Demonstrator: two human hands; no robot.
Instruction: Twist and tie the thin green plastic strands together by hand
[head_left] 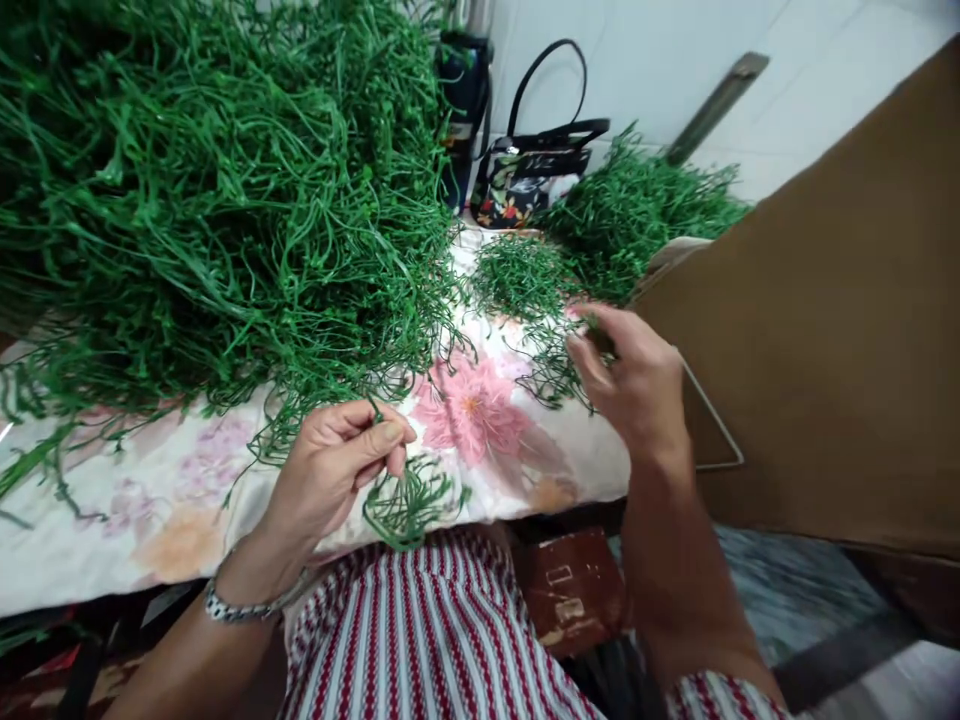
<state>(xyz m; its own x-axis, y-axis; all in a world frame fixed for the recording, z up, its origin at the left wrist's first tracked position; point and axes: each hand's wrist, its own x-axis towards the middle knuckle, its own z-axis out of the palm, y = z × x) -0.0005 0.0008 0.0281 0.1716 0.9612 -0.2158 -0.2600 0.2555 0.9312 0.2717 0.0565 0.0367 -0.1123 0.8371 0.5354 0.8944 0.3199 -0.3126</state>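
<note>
One bunch of green strands sits at the front edge of the cloth-covered worktop, just below the left hand, whose thumb and forefinger pinch a green strand; whether it belongs to that bunch, I cannot tell. Farther in, toward the right edge, the right hand has thumb and forefinger parted beside loose strands. The step looks like picking strands out by hand; the next move likely calls for a fine pinch. Beyond, a big heap covers the back left corner.
</note>
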